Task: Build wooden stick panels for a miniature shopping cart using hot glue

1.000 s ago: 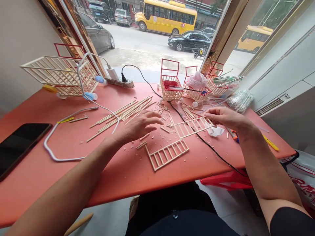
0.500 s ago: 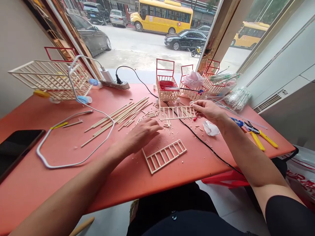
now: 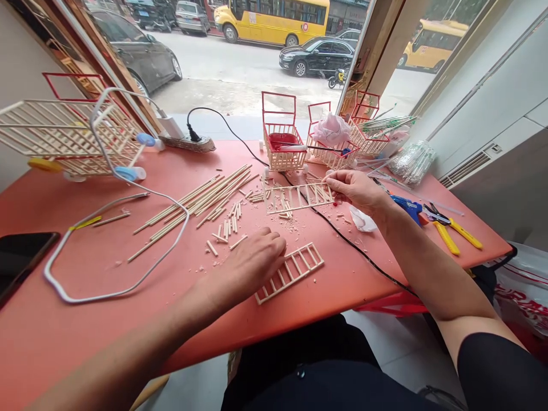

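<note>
Nearest, just below the centre of the frame, the lower frame [image 3: 295,279] lies on the tabletop [image 3: 205,328], its rungs set between two rails. The left hand [image 3: 257,260] is over its left end, fingers loosely curled — whether they grip anything, I cannot tell. Slightly farther, at centre right, the right hand [image 3: 349,188] pinches the right end of the upper frame [image 3: 299,208] between thumb and fingers. Both ladder-like frames look largely built, yet they lie apart, not joined to each other. Left of centre, short sticks [image 3: 234,220] and, beyond, long sticks [image 3: 214,197] remain loose, so material seems left over. The glue gun [image 3: 406,208] rests at right, unheld. Farthest, at upper centre, a small cart [image 3: 286,161] stands assembled — complete, as far as shows.
</note>
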A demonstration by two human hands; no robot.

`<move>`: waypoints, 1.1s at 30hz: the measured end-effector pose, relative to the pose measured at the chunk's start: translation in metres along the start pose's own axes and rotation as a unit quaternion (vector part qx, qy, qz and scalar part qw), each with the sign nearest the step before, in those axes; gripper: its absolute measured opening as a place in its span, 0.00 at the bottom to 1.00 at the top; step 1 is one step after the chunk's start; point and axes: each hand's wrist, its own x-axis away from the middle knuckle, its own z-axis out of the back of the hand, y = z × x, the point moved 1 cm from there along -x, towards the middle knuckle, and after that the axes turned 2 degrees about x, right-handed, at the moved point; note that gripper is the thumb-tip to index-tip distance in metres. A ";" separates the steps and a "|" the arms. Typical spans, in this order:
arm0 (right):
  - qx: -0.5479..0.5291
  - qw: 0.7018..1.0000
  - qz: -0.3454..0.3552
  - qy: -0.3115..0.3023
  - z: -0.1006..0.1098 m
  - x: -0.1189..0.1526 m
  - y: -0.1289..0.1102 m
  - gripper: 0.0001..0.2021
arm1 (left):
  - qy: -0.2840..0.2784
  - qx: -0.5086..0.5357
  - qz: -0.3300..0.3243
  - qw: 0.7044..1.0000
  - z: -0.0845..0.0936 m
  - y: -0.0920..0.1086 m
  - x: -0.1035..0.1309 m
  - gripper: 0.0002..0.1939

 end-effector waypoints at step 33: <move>-0.048 0.996 0.076 0.016 0.003 0.063 0.002 0.18 | -0.002 -0.064 0.029 0.998 -0.001 0.046 0.045 0.08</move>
